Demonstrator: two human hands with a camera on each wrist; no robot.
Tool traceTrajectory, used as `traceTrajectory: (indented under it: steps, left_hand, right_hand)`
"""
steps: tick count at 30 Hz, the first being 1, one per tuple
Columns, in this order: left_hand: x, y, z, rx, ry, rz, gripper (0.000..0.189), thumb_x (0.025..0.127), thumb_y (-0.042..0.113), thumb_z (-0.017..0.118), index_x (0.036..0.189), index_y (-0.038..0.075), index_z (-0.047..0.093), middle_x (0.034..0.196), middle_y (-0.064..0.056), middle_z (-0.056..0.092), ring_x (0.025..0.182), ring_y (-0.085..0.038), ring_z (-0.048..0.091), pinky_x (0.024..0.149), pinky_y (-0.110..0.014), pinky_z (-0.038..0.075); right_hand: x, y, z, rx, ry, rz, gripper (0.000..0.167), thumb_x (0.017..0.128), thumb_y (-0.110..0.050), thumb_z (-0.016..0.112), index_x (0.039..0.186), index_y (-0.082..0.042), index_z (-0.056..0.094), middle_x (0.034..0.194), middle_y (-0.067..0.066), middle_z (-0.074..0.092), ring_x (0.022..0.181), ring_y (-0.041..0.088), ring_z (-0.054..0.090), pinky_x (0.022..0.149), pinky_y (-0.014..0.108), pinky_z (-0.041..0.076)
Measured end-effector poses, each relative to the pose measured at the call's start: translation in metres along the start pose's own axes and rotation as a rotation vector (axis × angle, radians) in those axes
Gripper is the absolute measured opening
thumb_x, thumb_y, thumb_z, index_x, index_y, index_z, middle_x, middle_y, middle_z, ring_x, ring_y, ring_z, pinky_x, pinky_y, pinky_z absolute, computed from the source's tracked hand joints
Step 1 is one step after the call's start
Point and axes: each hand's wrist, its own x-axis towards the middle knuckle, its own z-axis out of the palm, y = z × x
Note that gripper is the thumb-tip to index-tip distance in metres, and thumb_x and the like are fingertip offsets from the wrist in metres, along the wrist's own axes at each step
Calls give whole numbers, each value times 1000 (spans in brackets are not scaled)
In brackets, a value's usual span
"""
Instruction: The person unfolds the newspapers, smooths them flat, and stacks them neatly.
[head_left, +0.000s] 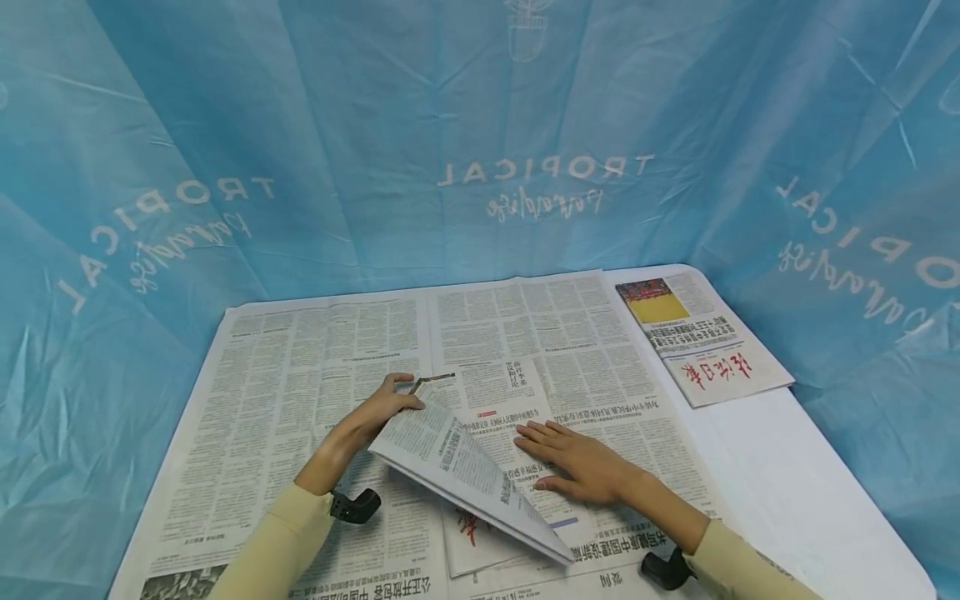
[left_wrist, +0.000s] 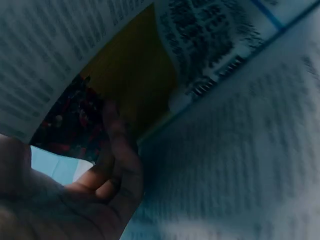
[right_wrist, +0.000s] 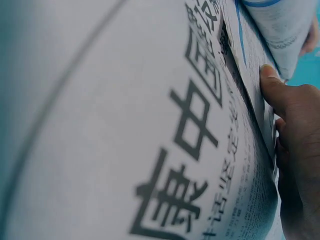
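Note:
My left hand (head_left: 375, 414) grips the far left corner of a folded newspaper (head_left: 468, 471), raised at a slant. In the left wrist view, fingers lie against a yellow and dark red picture (left_wrist: 135, 65) on its underside. Below it another folded newspaper (head_left: 491, 408) with red lettering lies flat, partly hidden by the raised one. My right hand (head_left: 581, 464) rests on that lower paper, fingers outstretched and thumb apart. The right wrist view shows the right thumb (right_wrist: 272, 82) lying on the paper near its edge.
Large newspaper sheets (head_left: 255, 400) lie spread over most of the white table (head_left: 806, 483). At the back right lies another folded newspaper (head_left: 701, 342) with a yellow and red picture. A blue curtain (head_left: 390, 167) hangs behind the table and along its sides.

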Motion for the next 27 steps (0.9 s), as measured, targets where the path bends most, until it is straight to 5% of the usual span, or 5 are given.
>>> traceTrajectory:
  steps: [7, 14, 18, 23, 27]
  left_hand:
    - [-27, -16, -13, 208, -36, 22, 47, 93, 20, 64, 127, -8, 48, 84, -6, 70, 62, -13, 67, 57, -28, 54]
    - [-59, -30, -32, 433, 31, 66, 64, 89, 24, 72, 132, -15, 45, 85, -12, 71, 67, -19, 68, 69, -32, 52]
    - [-69, -36, -47, 430, 107, 49, 73, 87, 24, 75, 137, -15, 39, 104, -28, 65, 80, -31, 66, 73, -38, 51]
    - [-73, -39, -62, 428, 174, 59, 68, 85, 23, 77, 134, -12, 44, 144, -42, 31, 116, -53, 52, 78, -43, 52]
    - [-71, -38, -68, 490, 216, 80, 62, 84, 20, 79, 128, -11, 48, 146, -41, 28, 123, -57, 44, 82, -46, 52]
  right_hand:
    - [-2, 0, 0, 20, -9, 28, 65, 100, -46, 49, 152, -11, 34, 158, 8, 32, 144, 27, 33, 116, 44, 26]
    - [-6, 1, -5, 28, -11, 60, 66, 99, -46, 50, 152, -11, 34, 158, 7, 33, 144, 27, 34, 116, 44, 26]
    - [-8, 3, -7, 35, -15, 65, 66, 99, -46, 50, 153, -12, 33, 158, 7, 32, 145, 27, 32, 116, 43, 24]
    - [-9, 7, -7, 18, -4, 44, 65, 100, -45, 50, 152, -11, 34, 158, 8, 33, 144, 27, 34, 116, 44, 24]
    - [-12, 10, -5, 9, 9, 35, 65, 99, -43, 52, 152, -11, 35, 157, 8, 35, 143, 27, 35, 115, 44, 25]
